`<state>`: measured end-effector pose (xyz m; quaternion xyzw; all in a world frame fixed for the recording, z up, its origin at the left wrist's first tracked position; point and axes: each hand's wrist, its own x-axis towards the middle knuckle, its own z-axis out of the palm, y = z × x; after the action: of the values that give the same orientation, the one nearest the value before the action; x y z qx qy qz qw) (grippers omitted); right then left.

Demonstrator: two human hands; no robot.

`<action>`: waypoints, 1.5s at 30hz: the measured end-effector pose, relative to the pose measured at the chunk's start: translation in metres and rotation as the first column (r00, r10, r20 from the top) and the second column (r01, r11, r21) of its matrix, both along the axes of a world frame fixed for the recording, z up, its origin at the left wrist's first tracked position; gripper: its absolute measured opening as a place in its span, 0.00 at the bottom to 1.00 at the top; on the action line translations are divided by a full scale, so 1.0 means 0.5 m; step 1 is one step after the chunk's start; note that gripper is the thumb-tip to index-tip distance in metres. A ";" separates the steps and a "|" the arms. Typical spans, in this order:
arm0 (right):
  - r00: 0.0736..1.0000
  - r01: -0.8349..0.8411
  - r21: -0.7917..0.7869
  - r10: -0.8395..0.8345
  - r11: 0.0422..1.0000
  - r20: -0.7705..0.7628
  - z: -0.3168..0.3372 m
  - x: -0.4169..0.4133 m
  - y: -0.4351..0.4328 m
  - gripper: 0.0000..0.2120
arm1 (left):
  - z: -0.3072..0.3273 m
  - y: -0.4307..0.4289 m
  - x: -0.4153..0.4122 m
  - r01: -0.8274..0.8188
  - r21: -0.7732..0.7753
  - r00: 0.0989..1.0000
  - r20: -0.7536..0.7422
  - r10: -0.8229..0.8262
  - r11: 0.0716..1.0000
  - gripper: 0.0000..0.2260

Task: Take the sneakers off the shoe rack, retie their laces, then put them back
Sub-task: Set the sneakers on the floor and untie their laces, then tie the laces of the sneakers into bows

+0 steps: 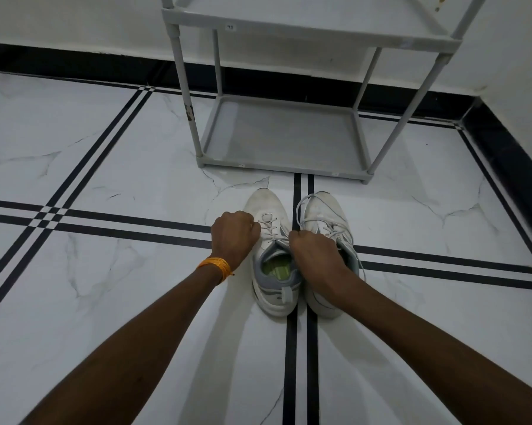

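Two white sneakers stand side by side on the tiled floor, toes pointing at the rack. The left sneaker [266, 207] has grey lining and a green insole. My left hand [235, 230], fist closed, pulls a lace end of it out to the left. Over the gap between the shoes my right hand [312, 251] is closed on the other lace end and covers part of the right sneaker [326, 210], whose laces lie loose over its toe. The grey shoe rack [284, 133] stands just beyond the shoes with its shelves bare.
White marble floor tiles with black stripe lines [301, 348] spread all around. A white wall with a black skirting board [90, 64] runs behind the rack and along the right side. An orange thread band [217, 266] sits on my left wrist.
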<state>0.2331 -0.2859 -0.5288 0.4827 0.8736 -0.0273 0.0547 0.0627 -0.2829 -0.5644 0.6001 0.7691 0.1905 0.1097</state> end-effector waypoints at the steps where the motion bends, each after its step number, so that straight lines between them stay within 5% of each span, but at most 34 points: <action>1: 1.000 0.008 0.003 -0.008 1.000 0.004 0.000 0.000 -0.001 0.12 | -0.002 0.000 -0.001 -0.003 -0.005 1.000 0.008 0.003 1.000 0.16; 12: 0.923 0.150 -0.188 -0.205 0.971 -0.325 -0.027 -0.040 0.030 0.05 | -0.005 0.027 -0.037 -0.068 0.036 0.996 0.054 0.066 0.997 0.16; 16: 0.799 0.129 -0.324 -0.292 0.937 -0.526 -0.016 -0.007 0.027 0.08 | -0.001 0.025 -0.033 -0.026 -0.021 1.000 -0.008 0.026 0.999 0.15; 18: 0.723 0.229 -0.265 -0.346 0.937 -0.598 0.012 0.041 0.026 0.12 | 0.015 0.019 -0.011 0.028 0.055 0.989 -0.144 -0.019 0.998 0.14; 21: 0.748 0.385 -0.234 -0.451 0.893 -0.487 0.032 0.135 0.043 0.15 | 0.050 0.014 0.057 0.316 0.245 0.948 -0.111 -0.297 0.917 0.16; 25: 0.750 0.420 -0.439 -0.576 0.794 -0.325 0.011 0.182 0.047 0.12 | 0.045 -0.006 0.169 0.574 0.046 0.812 0.096 -0.575 0.818 0.11; 30: 0.659 0.444 -0.399 -0.594 0.802 -0.462 0.005 0.182 0.041 0.04 | 0.023 0.008 0.199 0.462 0.010 0.871 0.182 -0.456 0.887 0.06; 36: 0.625 0.493 -0.350 -0.604 0.797 -0.494 -0.007 0.204 0.025 0.11 | 0.022 0.013 0.194 0.405 -0.067 0.868 0.343 -0.360 0.912 0.06; 45: 0.546 0.462 -0.571 -0.725 0.679 -0.420 0.026 0.212 0.036 0.10 | 0.025 0.037 0.190 0.341 -0.112 0.831 0.500 -0.244 0.933 0.07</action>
<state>0.3391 -0.2679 -0.5159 0.6962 0.5927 -0.3757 -0.1513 0.1579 -0.2643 -0.5518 0.6315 0.6315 0.2366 0.3828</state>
